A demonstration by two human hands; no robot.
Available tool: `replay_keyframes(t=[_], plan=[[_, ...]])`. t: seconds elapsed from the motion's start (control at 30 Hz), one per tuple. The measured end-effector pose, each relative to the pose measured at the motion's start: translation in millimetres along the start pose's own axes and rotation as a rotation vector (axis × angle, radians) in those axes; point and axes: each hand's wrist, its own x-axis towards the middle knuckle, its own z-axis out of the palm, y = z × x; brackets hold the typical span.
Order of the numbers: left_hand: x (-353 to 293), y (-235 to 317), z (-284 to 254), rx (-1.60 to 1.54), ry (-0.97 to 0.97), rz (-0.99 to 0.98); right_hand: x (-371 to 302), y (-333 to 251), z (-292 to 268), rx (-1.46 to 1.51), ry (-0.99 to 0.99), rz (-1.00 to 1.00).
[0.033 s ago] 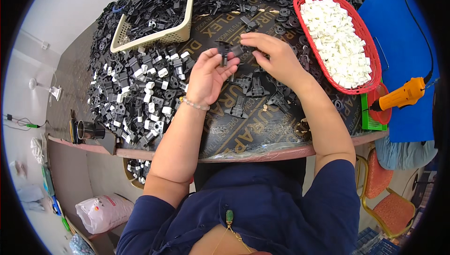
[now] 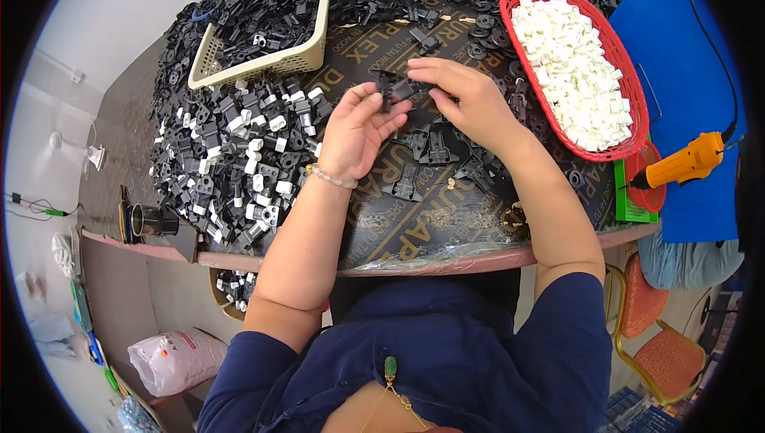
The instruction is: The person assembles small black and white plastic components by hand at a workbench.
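Over the table's middle, my left hand [image 2: 351,134] pinches a dark black plastic part [image 2: 387,92] between thumb and fingers, palm turned up. My right hand [image 2: 472,105] comes in from the other side, its fingertips and thumb closed at a blocky black piece [image 2: 404,89] that meets the part in my left hand. Whether the two are joined cannot be made out. Just below the hands lie several loose black plastic brackets [image 2: 437,148] on the dark board. To the left spreads a heap of black parts fitted with white caps [image 2: 239,146].
A cream plastic basket [image 2: 259,74] among piled black parts stands at the far left. At the right, a red basket [image 2: 639,110] holds small white pieces. Beside it are an orange electric screwdriver [image 2: 685,160] and a green tray [image 2: 625,194]. A metal cup [image 2: 153,221] sits near the left edge.
The black piece at my right fingertips has shifted slightly and turned against the part in my left hand. Both arms stay almost in place.
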Motion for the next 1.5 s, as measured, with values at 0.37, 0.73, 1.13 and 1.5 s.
replay_keyframes(t=[0.37,0.73,1.13,1.5], plan=[[-5,2,3,-0.115,-0.134,-0.134,0,-17,6,0.262,0.086,0.225],[-6,-3,2,-0.125,-0.212,-0.126,-3,-15,3,0.155,0.092,0.049],[-12,-14,10,0.535,-0.113,0.236,-1,-16,-8,0.54,-0.108,0.473],[-16,-13,13,0.433,-0.058,0.2,7,-16,-66,0.103,-0.037,0.481]])
